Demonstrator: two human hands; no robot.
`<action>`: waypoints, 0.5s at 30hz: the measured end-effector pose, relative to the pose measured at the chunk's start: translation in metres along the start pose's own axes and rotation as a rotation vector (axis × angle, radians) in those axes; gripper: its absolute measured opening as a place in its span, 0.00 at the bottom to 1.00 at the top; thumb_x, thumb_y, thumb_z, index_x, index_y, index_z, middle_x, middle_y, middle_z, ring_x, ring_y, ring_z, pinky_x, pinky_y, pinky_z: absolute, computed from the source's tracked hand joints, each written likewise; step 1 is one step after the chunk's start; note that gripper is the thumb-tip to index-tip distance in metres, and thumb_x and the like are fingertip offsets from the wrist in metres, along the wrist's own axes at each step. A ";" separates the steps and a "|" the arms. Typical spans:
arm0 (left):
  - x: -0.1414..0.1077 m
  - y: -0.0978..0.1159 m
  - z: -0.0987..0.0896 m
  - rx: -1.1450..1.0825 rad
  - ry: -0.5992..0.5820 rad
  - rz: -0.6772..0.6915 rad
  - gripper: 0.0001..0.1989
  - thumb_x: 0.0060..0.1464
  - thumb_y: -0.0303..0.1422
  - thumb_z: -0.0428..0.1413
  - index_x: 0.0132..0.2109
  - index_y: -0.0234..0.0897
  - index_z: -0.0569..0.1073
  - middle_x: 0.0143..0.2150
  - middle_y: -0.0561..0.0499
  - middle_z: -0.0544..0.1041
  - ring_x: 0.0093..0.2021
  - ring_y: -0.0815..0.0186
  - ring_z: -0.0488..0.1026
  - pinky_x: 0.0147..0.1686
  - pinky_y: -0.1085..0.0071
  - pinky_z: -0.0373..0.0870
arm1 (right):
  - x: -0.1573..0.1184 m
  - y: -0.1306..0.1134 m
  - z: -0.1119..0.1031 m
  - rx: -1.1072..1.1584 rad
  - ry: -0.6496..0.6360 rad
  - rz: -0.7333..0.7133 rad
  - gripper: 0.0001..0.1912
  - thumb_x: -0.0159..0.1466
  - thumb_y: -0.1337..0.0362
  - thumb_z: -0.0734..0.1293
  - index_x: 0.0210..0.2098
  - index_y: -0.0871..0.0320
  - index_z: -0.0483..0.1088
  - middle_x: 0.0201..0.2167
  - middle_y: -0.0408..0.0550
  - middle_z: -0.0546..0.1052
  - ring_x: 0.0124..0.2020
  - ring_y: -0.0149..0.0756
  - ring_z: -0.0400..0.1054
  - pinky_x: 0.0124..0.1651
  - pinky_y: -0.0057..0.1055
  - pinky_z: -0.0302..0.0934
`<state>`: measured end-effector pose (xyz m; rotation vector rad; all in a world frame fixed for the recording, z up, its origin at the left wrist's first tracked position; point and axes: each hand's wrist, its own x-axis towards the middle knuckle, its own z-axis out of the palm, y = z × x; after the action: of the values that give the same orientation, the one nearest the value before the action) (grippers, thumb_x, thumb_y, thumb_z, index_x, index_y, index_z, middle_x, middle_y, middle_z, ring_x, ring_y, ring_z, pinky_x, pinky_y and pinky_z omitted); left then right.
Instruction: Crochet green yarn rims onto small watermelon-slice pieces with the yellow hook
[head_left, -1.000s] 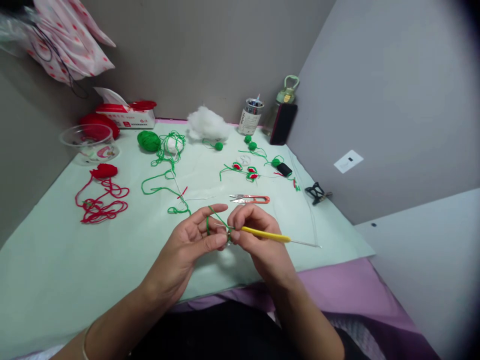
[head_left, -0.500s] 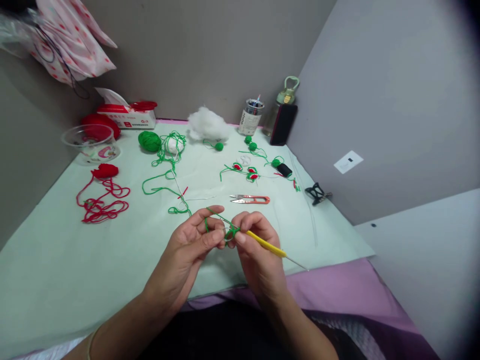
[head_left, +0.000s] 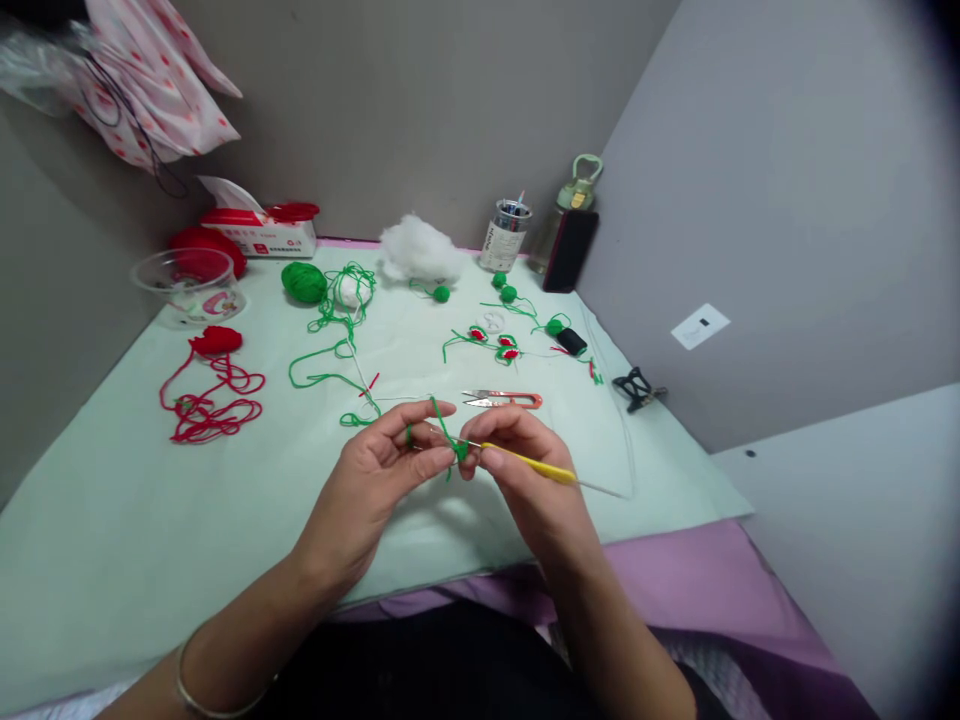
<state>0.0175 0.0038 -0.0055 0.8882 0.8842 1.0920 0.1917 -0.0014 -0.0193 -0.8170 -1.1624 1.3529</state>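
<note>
The left hand (head_left: 401, 460) pinches the small green stitched piece (head_left: 460, 452) between thumb and fingers, with green yarn (head_left: 441, 417) running up over the raised index finger. The right hand (head_left: 517, 465) is closed around the yellow-handled hook (head_left: 534, 464), its tip reaching left to the piece, which lies between both hands' fingertips; the exact loop seems too small to make out. The orange snips (head_left: 502, 399) lie just beyond the right hand, on the far side.
</note>
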 end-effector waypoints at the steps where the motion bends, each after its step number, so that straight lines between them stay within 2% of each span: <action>1: 0.000 0.000 0.001 -0.021 0.004 -0.019 0.19 0.54 0.34 0.71 0.52 0.42 0.81 0.32 0.56 0.75 0.35 0.68 0.71 0.41 0.71 0.67 | 0.000 0.001 0.000 -0.001 0.017 -0.011 0.07 0.65 0.60 0.75 0.41 0.53 0.77 0.37 0.43 0.78 0.33 0.32 0.72 0.40 0.33 0.69; 5: -0.002 0.001 0.004 -0.064 -0.017 -0.086 0.33 0.53 0.32 0.71 0.65 0.42 0.74 0.32 0.58 0.75 0.32 0.70 0.67 0.36 0.72 0.64 | -0.005 0.005 0.007 -0.131 0.175 -0.119 0.05 0.65 0.63 0.75 0.37 0.53 0.75 0.32 0.41 0.76 0.31 0.31 0.70 0.35 0.31 0.66; 7: -0.003 0.000 0.005 -0.077 -0.026 -0.101 0.34 0.53 0.32 0.71 0.67 0.42 0.73 0.33 0.57 0.74 0.34 0.69 0.68 0.40 0.71 0.65 | -0.009 0.006 0.011 -0.224 0.231 -0.207 0.04 0.65 0.66 0.74 0.38 0.52 0.75 0.33 0.42 0.77 0.33 0.33 0.71 0.37 0.31 0.66; 9: -0.004 -0.002 0.005 -0.090 -0.046 -0.115 0.30 0.54 0.32 0.70 0.64 0.43 0.76 0.33 0.57 0.74 0.37 0.68 0.70 0.45 0.70 0.66 | -0.013 0.008 0.011 -0.321 0.224 -0.332 0.07 0.66 0.69 0.73 0.40 0.50 0.76 0.35 0.43 0.77 0.37 0.35 0.71 0.41 0.34 0.67; 11: -0.005 -0.003 0.005 -0.102 -0.079 -0.137 0.23 0.55 0.33 0.70 0.59 0.43 0.81 0.34 0.55 0.75 0.38 0.67 0.71 0.46 0.69 0.66 | -0.015 0.009 0.009 -0.402 0.167 -0.434 0.10 0.66 0.72 0.72 0.43 0.49 0.76 0.36 0.44 0.77 0.40 0.37 0.71 0.44 0.36 0.66; 13: -0.005 -0.005 0.005 -0.125 -0.101 -0.147 0.16 0.56 0.34 0.69 0.52 0.42 0.84 0.36 0.53 0.76 0.38 0.67 0.71 0.46 0.69 0.66 | -0.017 0.009 0.007 -0.441 0.099 -0.466 0.13 0.67 0.73 0.72 0.45 0.48 0.77 0.37 0.44 0.77 0.41 0.38 0.70 0.46 0.37 0.65; 15: -0.006 -0.006 0.006 -0.169 -0.105 -0.143 0.10 0.57 0.34 0.68 0.47 0.41 0.85 0.39 0.52 0.78 0.40 0.66 0.72 0.45 0.71 0.67 | -0.016 0.008 0.005 -0.447 0.043 -0.431 0.14 0.67 0.73 0.72 0.46 0.47 0.77 0.37 0.44 0.77 0.41 0.37 0.70 0.45 0.36 0.65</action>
<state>0.0239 -0.0043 -0.0082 0.7243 0.7453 0.9722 0.1867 -0.0171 -0.0283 -0.8384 -1.5301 0.7278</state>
